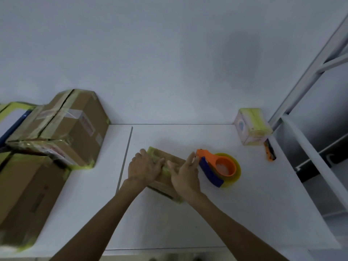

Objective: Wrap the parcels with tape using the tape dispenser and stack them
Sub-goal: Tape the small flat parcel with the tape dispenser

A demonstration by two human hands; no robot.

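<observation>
A small flat cardboard parcel (165, 180) with yellowish tape on it lies on the white table (244, 204) in front of me. My left hand (144, 167) rests on its left part, fingers spread over the far corner. My right hand (185, 174) presses flat on its right side, fingers straight and pointing away. Just right of my right hand sits the tape dispenser (218, 167), orange and blue, holding a yellow tape roll. No hand touches it.
Taped cardboard boxes (62, 129) are stacked at the left, with a larger box (24, 194) in front. A small pink taped box (252, 126) stands at the back right beside an orange utility knife (269, 151). White shelving (310, 140) borders the table's right side.
</observation>
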